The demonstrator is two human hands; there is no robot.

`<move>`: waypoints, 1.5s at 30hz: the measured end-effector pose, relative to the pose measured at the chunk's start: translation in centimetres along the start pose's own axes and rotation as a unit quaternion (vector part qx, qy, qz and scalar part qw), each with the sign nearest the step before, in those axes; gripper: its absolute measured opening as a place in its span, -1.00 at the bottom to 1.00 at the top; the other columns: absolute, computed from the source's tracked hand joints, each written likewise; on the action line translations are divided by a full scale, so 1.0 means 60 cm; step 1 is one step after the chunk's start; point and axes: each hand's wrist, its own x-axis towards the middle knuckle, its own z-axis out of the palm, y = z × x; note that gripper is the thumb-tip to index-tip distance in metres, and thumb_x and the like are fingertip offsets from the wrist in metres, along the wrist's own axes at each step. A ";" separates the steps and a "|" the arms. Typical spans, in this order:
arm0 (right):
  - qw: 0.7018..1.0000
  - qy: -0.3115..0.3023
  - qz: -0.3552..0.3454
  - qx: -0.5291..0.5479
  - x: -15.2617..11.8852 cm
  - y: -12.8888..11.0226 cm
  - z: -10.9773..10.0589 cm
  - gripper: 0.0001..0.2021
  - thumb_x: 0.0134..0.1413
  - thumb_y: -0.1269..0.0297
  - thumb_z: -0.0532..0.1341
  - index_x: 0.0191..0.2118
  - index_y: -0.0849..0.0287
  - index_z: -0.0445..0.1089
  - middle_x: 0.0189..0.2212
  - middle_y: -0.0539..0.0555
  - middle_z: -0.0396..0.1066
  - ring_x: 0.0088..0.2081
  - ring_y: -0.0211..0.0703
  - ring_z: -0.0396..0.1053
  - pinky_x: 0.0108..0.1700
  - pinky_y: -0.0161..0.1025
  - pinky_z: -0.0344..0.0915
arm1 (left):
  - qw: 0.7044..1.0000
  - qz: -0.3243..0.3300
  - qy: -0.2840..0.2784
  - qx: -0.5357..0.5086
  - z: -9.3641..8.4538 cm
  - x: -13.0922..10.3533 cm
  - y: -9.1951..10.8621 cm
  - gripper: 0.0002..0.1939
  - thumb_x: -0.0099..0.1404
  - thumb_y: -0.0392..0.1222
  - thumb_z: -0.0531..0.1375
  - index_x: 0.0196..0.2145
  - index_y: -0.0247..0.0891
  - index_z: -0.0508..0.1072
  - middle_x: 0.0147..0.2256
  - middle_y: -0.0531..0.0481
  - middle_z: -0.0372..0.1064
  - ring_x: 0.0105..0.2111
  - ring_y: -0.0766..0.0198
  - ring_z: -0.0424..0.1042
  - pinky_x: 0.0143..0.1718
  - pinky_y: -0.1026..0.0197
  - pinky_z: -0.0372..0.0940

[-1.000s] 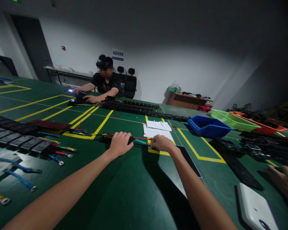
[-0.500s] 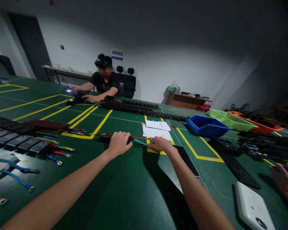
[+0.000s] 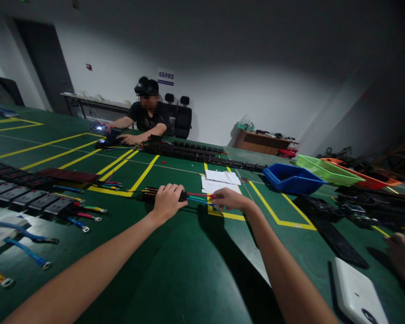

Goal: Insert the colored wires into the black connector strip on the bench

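Observation:
My left hand [image 3: 168,202] is wrapped over a dark, narrow block [image 3: 149,195] lying on the green table, and its fingers cover most of the block. Red, green and blue wires [image 3: 197,198] run out of the block's right end. At their far ends my right hand [image 3: 230,199] pinches the wires, with the red one nearest the fingertips. Exactly which ends it grips is partly hidden. Thin leads also show at the block's left end.
White papers [image 3: 221,182] lie behind my right hand. Socket strips with lugged cables [image 3: 56,203] are on the left. A blue bin [image 3: 292,179], a white device [image 3: 359,290] and another person's hand [image 3: 403,256] are on the right. A co-worker [image 3: 148,112] sits opposite.
My right hand has risen slightly and turned, drawing the wires straighter and more spread. My left hand stays on the block.

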 end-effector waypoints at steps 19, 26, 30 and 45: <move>0.991 -0.013 -0.059 0.120 -0.005 0.006 0.003 -0.74 0.08 0.14 0.30 -0.20 0.23 0.46 -0.47 0.00 0.41 -0.42 -0.27 0.37 -0.49 -0.40 0.21 | 0.999 -0.010 0.012 -0.045 -0.011 -0.001 0.001 -0.75 0.30 -0.04 0.27 -0.12 -0.17 0.44 -0.12 -0.07 0.51 -0.08 0.05 0.42 -0.07 0.02 0.21; 0.978 0.073 -0.011 0.196 -0.010 0.027 0.060 -0.75 0.08 0.15 0.31 -0.24 0.24 0.43 -0.48 -0.03 0.36 -0.50 -0.34 0.32 -0.59 -0.45 0.12 | 1.000 0.007 -0.029 0.000 -0.011 -0.006 0.000 -0.74 0.29 0.01 0.27 -0.16 -0.18 0.42 -0.20 -0.07 0.51 -0.16 0.04 0.43 -0.13 0.04 0.18; 0.956 0.145 -0.008 0.255 -0.029 0.028 0.107 -0.77 0.10 0.18 0.30 -0.21 0.24 0.42 -0.47 -0.03 0.38 -0.56 -0.39 0.27 -0.64 -0.47 0.06 | 0.998 0.020 -0.062 0.013 -0.020 -0.012 0.001 -0.73 0.30 0.03 0.25 -0.17 -0.19 0.42 -0.25 -0.07 0.51 -0.19 0.05 0.46 -0.17 0.07 0.19; 0.904 0.252 0.019 0.344 -0.151 -0.045 0.187 -0.73 -0.01 0.29 0.33 -0.14 0.20 0.44 -0.48 -0.01 0.44 -0.62 -0.39 0.21 -0.67 -0.48 -0.08 | 0.995 0.003 -0.103 -0.019 -0.128 -0.139 0.052 -0.73 0.39 0.05 0.14 -0.15 -0.19 0.42 -0.22 -0.08 0.52 -0.21 0.12 0.49 -0.17 0.10 0.28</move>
